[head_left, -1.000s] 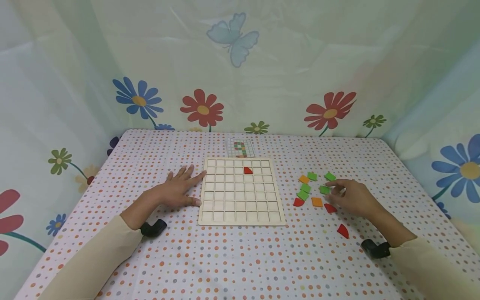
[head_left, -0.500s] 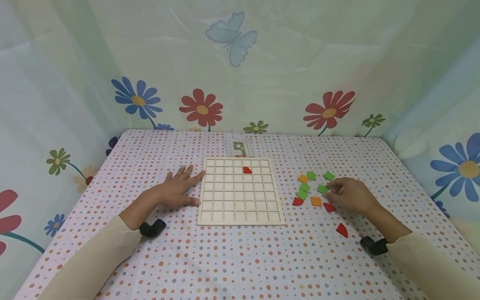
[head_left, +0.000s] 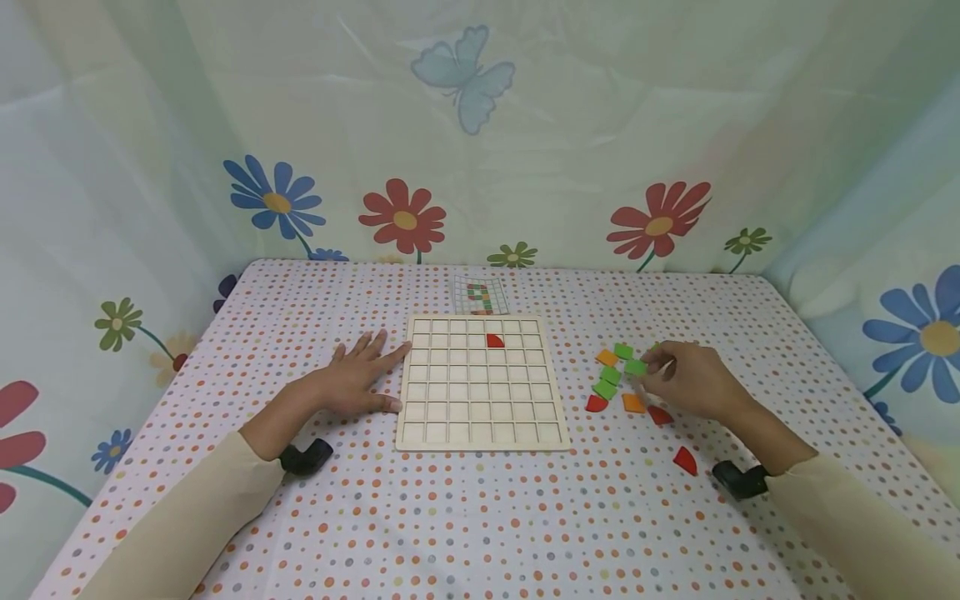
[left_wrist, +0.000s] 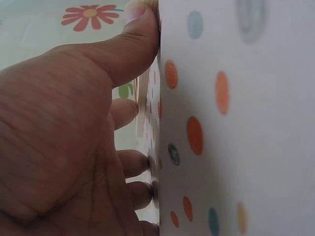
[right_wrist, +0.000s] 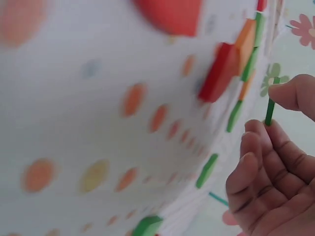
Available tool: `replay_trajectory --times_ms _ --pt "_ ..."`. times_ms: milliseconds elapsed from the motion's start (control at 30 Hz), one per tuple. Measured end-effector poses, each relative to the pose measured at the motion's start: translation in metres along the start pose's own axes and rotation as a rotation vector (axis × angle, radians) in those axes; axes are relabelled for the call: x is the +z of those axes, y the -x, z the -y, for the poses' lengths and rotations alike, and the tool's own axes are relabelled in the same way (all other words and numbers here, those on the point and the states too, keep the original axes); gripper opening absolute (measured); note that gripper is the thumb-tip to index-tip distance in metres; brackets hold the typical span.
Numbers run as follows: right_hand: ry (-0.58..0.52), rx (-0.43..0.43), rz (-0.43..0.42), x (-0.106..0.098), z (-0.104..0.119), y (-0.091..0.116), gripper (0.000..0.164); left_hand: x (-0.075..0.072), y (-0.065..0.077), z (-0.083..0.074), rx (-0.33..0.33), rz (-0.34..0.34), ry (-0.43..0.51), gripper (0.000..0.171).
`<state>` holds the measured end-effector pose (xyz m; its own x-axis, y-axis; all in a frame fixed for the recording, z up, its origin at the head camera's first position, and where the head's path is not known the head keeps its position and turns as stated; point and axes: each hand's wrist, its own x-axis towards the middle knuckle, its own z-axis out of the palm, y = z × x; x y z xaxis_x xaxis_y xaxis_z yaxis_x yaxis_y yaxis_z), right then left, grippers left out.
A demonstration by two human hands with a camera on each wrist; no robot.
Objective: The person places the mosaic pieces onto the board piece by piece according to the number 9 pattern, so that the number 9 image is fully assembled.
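My left hand [head_left: 354, 382] lies with spread fingers on the cloth, thumb and index fingertip touching the left edge of the wooden grid board [head_left: 437, 412]. On that board, a red quarter-circle tile [head_left: 495, 341] sits in a cell near the top. Over at the right, my right hand [head_left: 693, 381] pinches a green square tile [head_left: 634, 367] between thumb and fingers. The right wrist view shows this green tile [right_wrist: 270, 104] edge-on, raised off the table. Around that hand lie loose green tiles [head_left: 610, 377], an orange tile [head_left: 633, 403] and a red quarter-circle tile [head_left: 660, 415].
A small pattern card [head_left: 482, 296] with a coloured grid stands behind the board. Another red quarter-circle tile [head_left: 686, 461] lies nearer the front, left of the right wrist. A dotted cloth [head_left: 465, 525] covers the table, and a flowered curtain [head_left: 555, 150] hangs behind it.
My right hand has picked up a green square tile and moved slightly left and away from me with it. My left hand and the board have stayed put.
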<state>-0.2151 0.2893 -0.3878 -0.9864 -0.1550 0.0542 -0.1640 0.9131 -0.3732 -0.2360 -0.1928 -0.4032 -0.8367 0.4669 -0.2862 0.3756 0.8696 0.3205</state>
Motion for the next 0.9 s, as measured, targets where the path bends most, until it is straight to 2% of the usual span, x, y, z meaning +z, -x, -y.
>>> replay_trajectory --times_ms 133,367,767,900 --pt "-0.031 -0.038 -0.022 -0.002 0.009 -0.002 0.032 0.000 0.000 0.000 -0.005 -0.004 -0.006 0.091" --pt "-0.075 -0.059 -0.001 0.001 0.026 -0.006 0.032 0.001 0.000 0.001 -0.009 0.005 -0.004 0.092" --pt "-0.141 -0.112 0.009 0.019 0.050 -0.025 0.027 0.001 -0.001 0.001 -0.016 0.007 -0.004 0.093" --pt "-0.154 -0.153 0.017 0.025 0.061 -0.031 0.026 0.001 -0.001 0.000 -0.021 0.010 -0.004 0.093"
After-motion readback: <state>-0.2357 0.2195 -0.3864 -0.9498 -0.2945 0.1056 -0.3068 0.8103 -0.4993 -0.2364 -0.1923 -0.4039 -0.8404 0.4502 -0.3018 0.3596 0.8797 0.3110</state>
